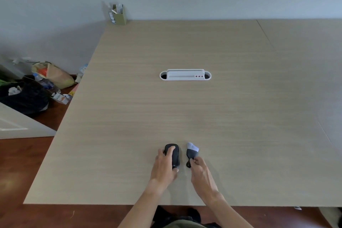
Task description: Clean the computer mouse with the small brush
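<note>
A black computer mouse point(174, 153) lies on the wooden table point(185, 113) near its front edge. My left hand point(164, 166) rests over the mouse, fingers wrapped around its left side and top. Just to its right lies a small brush point(191, 152) with a dark handle and pale bristles that point away from me. My right hand point(200, 169) pinches the near end of the brush handle with thumb and fingertips. The brush looks to be resting on the table, a small gap apart from the mouse.
A white cable grommet point(185, 75) is set into the table's middle. A small green box point(119, 15) with papers stands at the far left corner. Bags and bottles point(37, 87) sit on the floor to the left. A seam point(264, 32) marks a joining table on the right.
</note>
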### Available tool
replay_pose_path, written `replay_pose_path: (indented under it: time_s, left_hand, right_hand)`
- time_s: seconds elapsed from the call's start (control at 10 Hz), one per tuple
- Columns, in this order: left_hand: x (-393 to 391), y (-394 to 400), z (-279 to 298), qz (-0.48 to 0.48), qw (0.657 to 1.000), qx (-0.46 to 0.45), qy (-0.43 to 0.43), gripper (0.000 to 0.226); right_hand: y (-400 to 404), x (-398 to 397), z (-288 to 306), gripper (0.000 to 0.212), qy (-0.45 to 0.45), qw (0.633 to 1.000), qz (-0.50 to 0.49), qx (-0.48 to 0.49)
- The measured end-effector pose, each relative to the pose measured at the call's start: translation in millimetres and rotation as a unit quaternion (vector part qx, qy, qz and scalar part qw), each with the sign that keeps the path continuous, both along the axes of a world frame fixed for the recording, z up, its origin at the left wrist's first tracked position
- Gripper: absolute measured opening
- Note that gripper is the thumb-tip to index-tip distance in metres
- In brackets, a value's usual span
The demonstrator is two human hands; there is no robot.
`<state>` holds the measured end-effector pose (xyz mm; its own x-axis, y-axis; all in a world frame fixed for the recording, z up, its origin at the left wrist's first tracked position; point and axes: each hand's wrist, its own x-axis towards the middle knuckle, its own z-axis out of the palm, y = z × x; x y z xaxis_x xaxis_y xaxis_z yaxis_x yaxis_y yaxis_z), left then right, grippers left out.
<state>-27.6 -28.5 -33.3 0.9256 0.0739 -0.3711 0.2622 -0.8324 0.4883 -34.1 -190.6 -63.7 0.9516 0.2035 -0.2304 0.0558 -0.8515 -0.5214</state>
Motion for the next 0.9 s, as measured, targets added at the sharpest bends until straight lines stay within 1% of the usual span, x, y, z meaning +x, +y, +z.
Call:
replay_pose_path:
  time_s: [0.1, 0.2, 0.3, 0.5, 0.7, 0.8, 0.9]
  left_hand:
    - [1, -3, -1, 0.003, 1.0, 0.013, 0.005, 0.079]
    - [1, -5, 0, 0.008, 1.0, 0.016, 0.01, 0.079]
    - [1, -5, 1, 0.009, 1.0, 0.017, 0.01, 0.079]
    - [0, -5, 0, 0.011, 1.0, 0.019, 0.002, 0.079]
    - [0, -6, 1, 0.011, 1.0, 0.019, 0.002, 0.081]
    - [-2, -6, 4, 0.016, 1.0, 0.026, -0.007, 0.085]
    - [-8, -1, 4, 0.072, 0.996, 0.036, -0.045, 0.079]
  right_hand:
    - [2, -2, -4, 0.057, -0.003, 1.0, 0.006, -0.009]
    - [7, 0, 2, 0.072, -0.037, 0.998, 0.03, -0.045]
    - [9, 1, 4, 0.066, -0.042, 0.995, 0.05, -0.073]
    - [2, 1, 7, 0.07, -0.042, 0.996, 0.045, -0.068]
    - [2, 0, 4, 0.066, -0.055, 0.995, 0.038, -0.073]
    - [4, -3, 8, 0.062, -0.09, 0.995, 0.023, -0.048]
    - [0, -1, 28, 0.056, -0.122, 0.992, -0.011, 0.007]
